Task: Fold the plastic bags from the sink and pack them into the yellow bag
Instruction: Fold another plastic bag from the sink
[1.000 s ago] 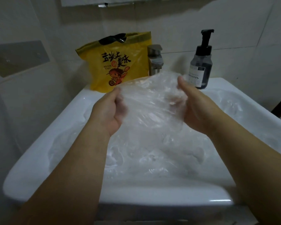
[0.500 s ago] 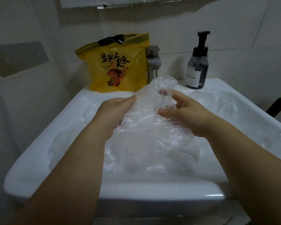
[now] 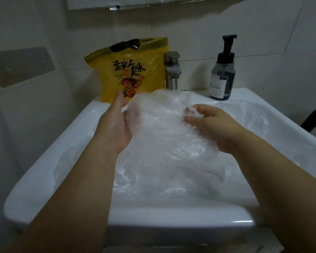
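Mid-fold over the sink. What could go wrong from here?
Only the right hand pinches the clear plastic bag; the left hand lies flat against it, so it could drop into the sink. The yellow bag stands slack beside the faucet and might topple during packing.

Left hand and right hand both bare, forearms bare right down to the picture's lower edge, fingers too blurred for finer detail.
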The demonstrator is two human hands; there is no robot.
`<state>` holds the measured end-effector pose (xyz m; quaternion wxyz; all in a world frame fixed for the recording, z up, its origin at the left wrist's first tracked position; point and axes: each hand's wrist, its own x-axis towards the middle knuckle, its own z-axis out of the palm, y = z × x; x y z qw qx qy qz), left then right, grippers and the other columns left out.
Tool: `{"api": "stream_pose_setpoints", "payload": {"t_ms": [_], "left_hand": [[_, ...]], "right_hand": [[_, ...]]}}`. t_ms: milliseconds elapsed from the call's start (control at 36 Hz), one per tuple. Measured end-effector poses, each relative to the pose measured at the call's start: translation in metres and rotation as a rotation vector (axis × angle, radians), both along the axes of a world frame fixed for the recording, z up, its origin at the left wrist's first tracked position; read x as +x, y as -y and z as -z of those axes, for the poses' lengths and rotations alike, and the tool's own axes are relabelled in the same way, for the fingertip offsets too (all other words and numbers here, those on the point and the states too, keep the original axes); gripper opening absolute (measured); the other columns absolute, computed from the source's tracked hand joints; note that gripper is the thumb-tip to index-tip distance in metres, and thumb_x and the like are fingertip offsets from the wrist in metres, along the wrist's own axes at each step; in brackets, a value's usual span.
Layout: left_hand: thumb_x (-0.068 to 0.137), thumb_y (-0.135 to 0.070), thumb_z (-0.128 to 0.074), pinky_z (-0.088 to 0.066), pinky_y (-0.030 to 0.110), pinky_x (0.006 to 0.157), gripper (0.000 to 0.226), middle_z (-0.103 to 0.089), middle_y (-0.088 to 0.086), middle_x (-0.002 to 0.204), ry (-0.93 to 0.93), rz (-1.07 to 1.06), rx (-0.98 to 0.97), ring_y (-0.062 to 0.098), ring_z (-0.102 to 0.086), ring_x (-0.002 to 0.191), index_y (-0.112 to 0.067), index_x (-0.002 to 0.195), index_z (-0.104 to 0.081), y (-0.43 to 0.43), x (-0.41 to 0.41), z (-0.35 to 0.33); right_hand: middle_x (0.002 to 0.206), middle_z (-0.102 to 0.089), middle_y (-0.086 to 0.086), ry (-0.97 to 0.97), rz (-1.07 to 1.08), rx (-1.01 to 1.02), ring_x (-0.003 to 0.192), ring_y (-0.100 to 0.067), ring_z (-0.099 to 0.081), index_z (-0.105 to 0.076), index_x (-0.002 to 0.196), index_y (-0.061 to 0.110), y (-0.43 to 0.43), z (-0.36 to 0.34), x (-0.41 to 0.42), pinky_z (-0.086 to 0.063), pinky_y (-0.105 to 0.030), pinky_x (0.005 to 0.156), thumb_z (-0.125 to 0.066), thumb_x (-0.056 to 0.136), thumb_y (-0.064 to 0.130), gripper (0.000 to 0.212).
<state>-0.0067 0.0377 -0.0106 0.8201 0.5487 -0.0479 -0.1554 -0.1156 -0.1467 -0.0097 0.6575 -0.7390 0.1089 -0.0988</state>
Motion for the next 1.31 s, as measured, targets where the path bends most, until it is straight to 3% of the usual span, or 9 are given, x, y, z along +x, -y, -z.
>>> {"api": "stream_pose_setpoints", "payload": {"t_ms": [167,306,417,639,806,889,1028,1167,1306], "left_hand": [[0.069,-0.036,-0.083,-0.050,0.040,0.096,0.083,-0.070,0.007,0.112,0.122,0.201,0.242,0.022,-0.064,0.101,-0.012,0.140,-0.047,0.009,-0.012,0.007],[0.097,-0.010,-0.055,-0.052,0.032,0.086,0.056,-0.068,0.001,0.105,0.224,-0.030,0.136,0.016,-0.065,0.098,-0.028,0.146,-0.034,0.009,-0.009,0.005],[0.100,-0.004,-0.044,-0.053,0.030,0.080,0.033,-0.069,0.002,0.103,0.227,-0.023,0.078,0.011,-0.067,0.086,-0.028,0.117,-0.059,0.008,-0.007,0.003],[0.094,-0.002,-0.043,-0.051,0.025,0.063,0.028,-0.068,-0.002,0.071,0.071,-0.017,-0.037,0.008,-0.064,0.065,-0.010,0.080,-0.066,0.007,-0.013,-0.005],[0.080,-0.003,-0.073,-0.053,0.024,0.077,0.030,-0.058,-0.004,0.100,0.369,-0.049,0.343,0.010,-0.060,0.090,-0.022,0.098,-0.060,0.006,-0.011,0.006],[0.077,-0.002,-0.076,-0.047,0.014,0.072,0.043,-0.051,-0.012,0.093,0.580,-0.089,0.600,0.003,-0.054,0.079,-0.025,0.110,-0.061,0.005,-0.014,0.010],[0.080,-0.016,-0.077,-0.037,0.004,0.061,0.021,-0.052,-0.012,0.077,0.770,-0.205,0.777,0.003,-0.049,0.068,-0.026,0.094,-0.065,0.002,-0.013,0.013],[0.076,-0.025,-0.080,-0.046,0.019,0.071,0.014,-0.065,-0.009,0.087,0.560,-0.207,0.559,0.006,-0.059,0.082,-0.017,0.082,-0.069,0.003,-0.012,0.005],[0.092,-0.004,-0.059,-0.057,0.025,0.078,0.010,-0.073,0.000,0.084,0.269,0.002,-0.023,0.010,-0.070,0.082,-0.008,0.098,-0.065,0.007,-0.015,-0.005]], "right_hand": [[0.095,-0.065,-0.004,0.025,0.105,0.156,0.073,-0.013,-0.063,-0.054,0.121,0.013,0.002,0.001,0.003,-0.053,-0.024,0.063,-0.065,0.090,0.021,0.034],[0.097,-0.059,0.001,0.148,0.128,0.259,0.086,-0.015,-0.064,-0.037,0.142,0.031,0.003,-0.003,0.001,-0.054,-0.028,0.075,-0.055,0.095,0.010,0.055],[0.119,-0.058,-0.011,0.223,0.112,0.353,0.076,-0.016,-0.065,-0.049,0.127,0.038,0.003,-0.007,-0.002,-0.055,-0.029,0.065,-0.051,0.094,0.002,0.048],[0.073,-0.067,0.004,0.258,0.081,0.532,0.061,-0.010,-0.065,-0.066,0.087,0.015,0.001,-0.011,0.001,-0.051,-0.027,0.058,-0.053,0.091,-0.001,0.021],[0.109,-0.058,-0.001,0.120,0.035,0.284,0.083,-0.016,-0.061,-0.055,0.130,0.005,0.006,-0.006,-0.001,-0.056,-0.021,0.065,-0.059,0.080,-0.016,0.054],[0.114,-0.057,0.001,0.056,0.143,-0.186,0.091,-0.008,-0.056,-0.050,0.137,0.013,0.010,0.002,0.003,-0.045,-0.019,0.082,-0.068,0.080,-0.007,0.063],[0.095,-0.060,0.005,0.082,0.229,-0.462,0.076,-0.002,-0.056,-0.061,0.126,0.015,0.013,0.006,0.004,-0.041,-0.008,0.062,-0.065,0.090,0.016,0.036],[0.085,-0.058,0.005,0.161,0.250,-0.264,0.077,-0.007,-0.054,-0.065,0.087,0.017,0.010,-0.002,0.000,-0.044,-0.022,0.074,-0.061,0.091,0.016,0.006],[0.117,-0.055,-0.009,0.256,0.299,0.265,0.109,-0.025,-0.054,-0.058,0.103,0.010,0.009,-0.009,0.003,-0.045,-0.036,0.100,-0.057,0.089,0.007,0.014]]}}
